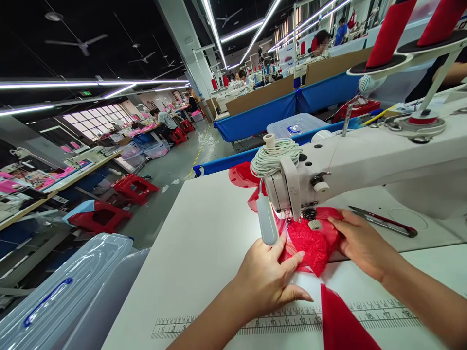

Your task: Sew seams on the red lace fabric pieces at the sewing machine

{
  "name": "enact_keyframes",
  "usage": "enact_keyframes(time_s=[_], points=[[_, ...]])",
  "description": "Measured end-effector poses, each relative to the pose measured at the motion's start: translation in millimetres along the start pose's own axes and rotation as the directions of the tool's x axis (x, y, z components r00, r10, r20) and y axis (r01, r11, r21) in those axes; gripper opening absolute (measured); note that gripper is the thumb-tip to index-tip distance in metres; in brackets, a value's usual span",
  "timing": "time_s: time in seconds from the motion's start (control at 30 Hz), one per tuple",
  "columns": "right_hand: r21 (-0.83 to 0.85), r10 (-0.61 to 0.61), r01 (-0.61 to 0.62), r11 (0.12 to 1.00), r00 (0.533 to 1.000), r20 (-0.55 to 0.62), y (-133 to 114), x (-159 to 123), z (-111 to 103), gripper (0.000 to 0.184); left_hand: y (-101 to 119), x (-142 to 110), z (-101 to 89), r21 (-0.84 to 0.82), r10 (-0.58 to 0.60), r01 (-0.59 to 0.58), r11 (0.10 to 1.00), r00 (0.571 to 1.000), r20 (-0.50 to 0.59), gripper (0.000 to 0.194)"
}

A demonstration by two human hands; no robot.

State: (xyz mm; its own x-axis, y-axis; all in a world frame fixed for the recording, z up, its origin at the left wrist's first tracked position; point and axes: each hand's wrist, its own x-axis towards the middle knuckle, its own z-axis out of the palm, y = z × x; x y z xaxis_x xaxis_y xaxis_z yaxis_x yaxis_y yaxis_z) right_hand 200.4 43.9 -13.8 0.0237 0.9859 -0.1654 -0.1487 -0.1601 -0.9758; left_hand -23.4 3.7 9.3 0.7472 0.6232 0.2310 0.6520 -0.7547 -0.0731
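A white sewing machine (pixel 365 160) stands on a white table (pixel 204 253). Red lace fabric (pixel 310 243) lies under its needle area. My left hand (pixel 270 277) rests on the table at the fabric's left edge, fingers spread and pressing the cloth flat. My right hand (pixel 361 243) lies on the fabric's right side, fingers pointing toward the needle and holding the cloth down. More red fabric (pixel 242 175) trails behind the machine, and a red strip (pixel 339 321) lies over the printed ruler (pixel 277 321) at the table's front.
Red-handled thread snips (pixel 386 222) lie on the machine bed to the right. Clear plastic bins (pixel 62 287) sit at the lower left. Red stools (pixel 131 187) stand in the aisle. Red thread cones (pixel 392 31) stand above the machine. Other people work at distant tables.
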Motion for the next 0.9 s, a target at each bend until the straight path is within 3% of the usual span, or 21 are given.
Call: enact_keyframes(time_s=[0.07,0.1,0.17,0.2,0.27,0.33,0.37,0.4,0.43,0.47,0.6,0.77,0.9], points=[[-0.355,-0.131,0.102,0.929,0.99,-0.059,1,-1,-3,0.021,0,0,0.0,0.005,-0.002,0.002,1.0,1.0,0.014,0.078],[-0.566,-0.238,0.172,0.806,0.97,-0.045,1,-1,-5,0.024,0,0,-0.1,0.008,-0.001,0.001,1.0,1.0,0.022,0.078],[-0.86,-0.469,0.286,0.423,0.881,0.063,1,-3,-8,0.026,0,0,0.1,0.012,0.004,-0.004,1.0,0.999,0.035,0.078],[-0.919,-0.582,0.32,0.231,0.802,0.133,1,-4,-8,0.024,0,0,0.3,0.015,0.006,-0.006,1.0,0.999,0.035,0.079],[-0.901,-0.748,0.429,-0.058,0.579,0.324,0,-8,-5,0.019,0,0,1.0,0.023,0.009,-0.009,1.0,1.0,0.018,0.08],[-0.738,-0.773,0.638,-0.217,0.35,0.529,0,-14,3,0.018,0,1,1.9,0.022,0.012,-0.012,1.0,1.0,-0.009,0.081],[-0.612,-0.737,0.749,-0.252,0.261,0.623,0,-17,8,0.018,0,1,2.4,0.019,0.015,-0.015,1.0,1.0,-0.024,0.082],[-0.493,-0.685,0.833,-0.252,0.206,0.699,1,-19,12,0.02,0,1,2.7,0.015,0.019,-0.018,1.0,0.999,-0.038,0.082],[-0.421,-0.633,0.876,-0.236,0.191,0.75,2,-20,16,0.021,0,1,2.9,0.013,0.02,-0.019,1.0,0.999,-0.05,0.082],[-0.411,-0.599,0.885,-0.218,0.211,0.773,3,-21,19,0.023,1,2,2.9,0.012,0.02,-0.02,1.0,0.998,-0.06,0.082],[-0.58,-0.571,0.79,-0.198,0.388,0.723,10,-17,15,0.028,1,1,1.6,0.022,0.017,-0.016,1.0,0.999,-0.044,0.081],[-0.571,-0.55,0.792,-0.217,0.384,0.742,16,-14,3,0.034,1,1,1.5,0.024,0.012,-0.011,1.0,1.0,-0.015,0.083],[-0.614,-0.509,0.772,-0.164,0.467,0.723,18,-16,2,0.031,1,0,3.2,0.03,0.007,-0.007,1.0,1.0,-0.006,0.082]])
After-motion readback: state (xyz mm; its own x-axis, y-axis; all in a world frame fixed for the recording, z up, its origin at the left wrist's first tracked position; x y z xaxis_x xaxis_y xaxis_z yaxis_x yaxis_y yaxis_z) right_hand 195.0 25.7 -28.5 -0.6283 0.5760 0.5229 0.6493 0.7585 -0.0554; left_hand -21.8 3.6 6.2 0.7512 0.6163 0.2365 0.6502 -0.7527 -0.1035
